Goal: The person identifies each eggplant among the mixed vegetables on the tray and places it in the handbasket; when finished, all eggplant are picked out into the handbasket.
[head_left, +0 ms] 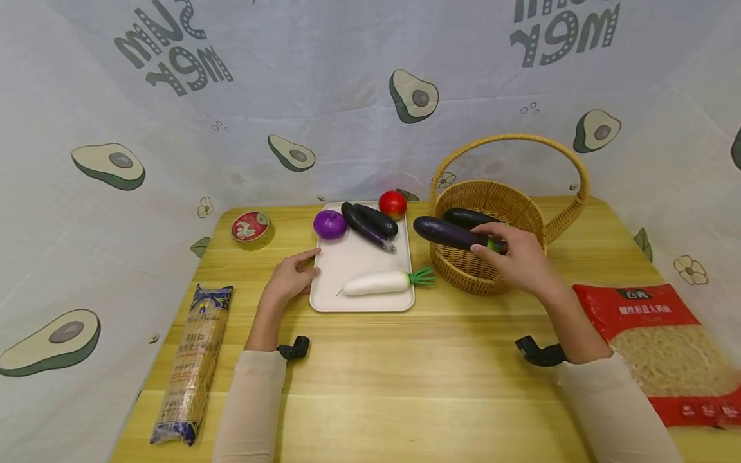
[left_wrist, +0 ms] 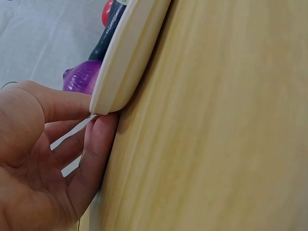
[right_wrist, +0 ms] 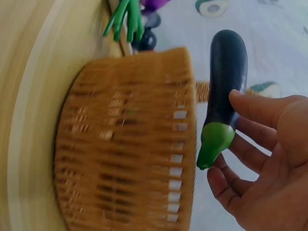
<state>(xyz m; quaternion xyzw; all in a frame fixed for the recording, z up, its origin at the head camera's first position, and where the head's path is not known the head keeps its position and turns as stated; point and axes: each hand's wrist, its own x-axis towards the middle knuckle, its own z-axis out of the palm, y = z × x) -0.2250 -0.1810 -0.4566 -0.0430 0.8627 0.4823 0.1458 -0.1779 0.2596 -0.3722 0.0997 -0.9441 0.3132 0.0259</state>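
My right hand (head_left: pixel 517 256) grips a dark purple eggplant (head_left: pixel 444 233) near its green cap, above the front of a wicker basket (head_left: pixel 470 281). In the right wrist view the thumb and fingers of that hand (right_wrist: pixel 269 159) are on either side of the eggplant (right_wrist: pixel 228 72). Another dark eggplant (head_left: pixel 460 216) lies inside the basket. My left hand (head_left: pixel 288 278) pinches the left rim of a white tray (head_left: pixel 332 263); the left wrist view has the thumb at its top edge and fingers below. On the tray lie two dark eggplants (head_left: pixel 361 226) and a white radish (head_left: pixel 376 283).
A purple onion (head_left: pixel 330 225) and a red tomato (head_left: pixel 392 204) sit at the tray's back corners. To the left are a round tin (head_left: pixel 252 230) and a pasta packet (head_left: pixel 193 366). A red pasta bag (head_left: pixel 666 347) lies at right. The basket's tall handle (head_left: pixel 509 137) arches over it.
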